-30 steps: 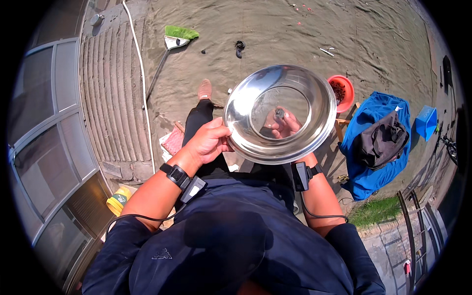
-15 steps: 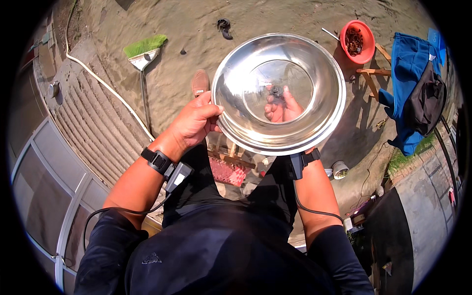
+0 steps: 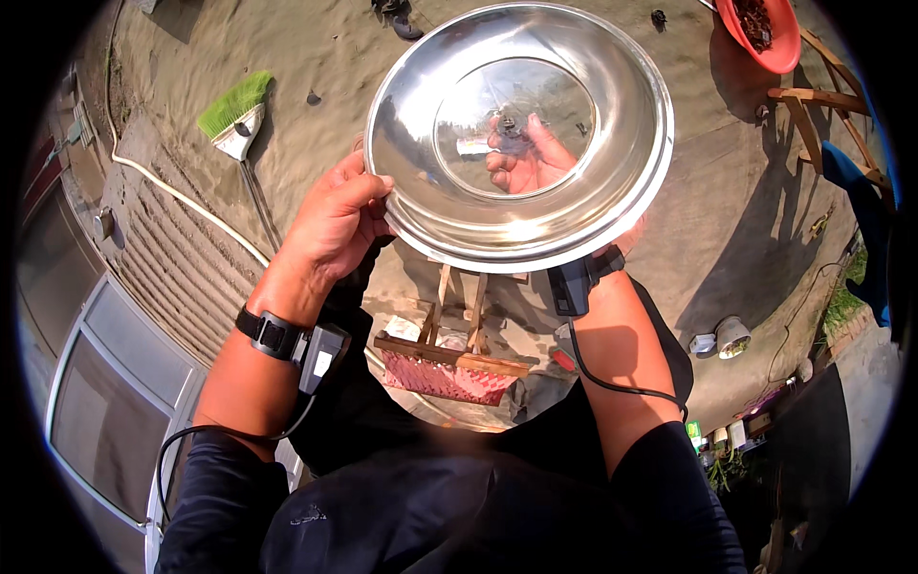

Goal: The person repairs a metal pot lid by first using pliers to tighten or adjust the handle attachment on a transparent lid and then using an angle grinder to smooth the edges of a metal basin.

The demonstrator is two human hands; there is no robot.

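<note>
A round pot lid (image 3: 521, 234) with a broad shiny steel band and a clear glass centre is held up before me, its inner side facing me. My left hand (image 3: 335, 215) pinches the lid's left rim, thumb on the near face and fingers behind. My right hand (image 3: 540, 167) is behind the lid and shows through the glass, its fingers closed around the dark knob (image 3: 510, 127) at the middle. The steel band hides part of my right hand and wrist. Both wrists wear black straps with small cabled devices.
A green broom (image 3: 236, 105) lies at left near a pale hose (image 3: 182, 196) and ridged steps. Below the lid stands a wooden stool (image 3: 449, 359) with a red patterned seat. At far right are a red basin (image 3: 779, 43), a wooden frame (image 3: 813, 100) and blue cloth (image 3: 861, 210).
The lid and both hands have shifted up and slightly left in view. The surroundings have shifted too, and more of the stool shows. My hold on the lid is the same.
</note>
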